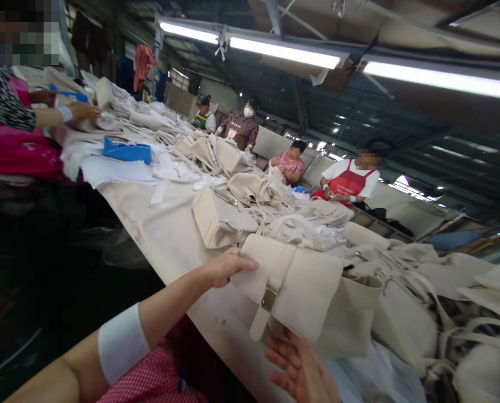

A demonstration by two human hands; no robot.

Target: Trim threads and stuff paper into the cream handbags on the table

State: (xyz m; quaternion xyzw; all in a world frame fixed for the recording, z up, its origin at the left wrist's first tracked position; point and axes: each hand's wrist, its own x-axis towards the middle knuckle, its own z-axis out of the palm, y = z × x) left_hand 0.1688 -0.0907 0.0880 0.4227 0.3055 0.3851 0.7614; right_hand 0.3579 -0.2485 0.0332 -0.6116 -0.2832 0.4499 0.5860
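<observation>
I hold a cream handbag [312, 291] with a front flap, a strap and a metal buckle [269, 299], tilted over the near edge of the long table [166, 235]. My left hand [225, 267] grips the flap's upper left corner, thumb on top. My right hand [294, 364] is under the bag's lower edge, fingers spread and curled up against it. A white band sits on my left forearm.
Many more cream bags [218, 221] and loose straps are piled along the table. A blue tray [126, 151] lies at the far left. Several other people work along both sides; one person's hands [82, 111] rest on the table at upper left.
</observation>
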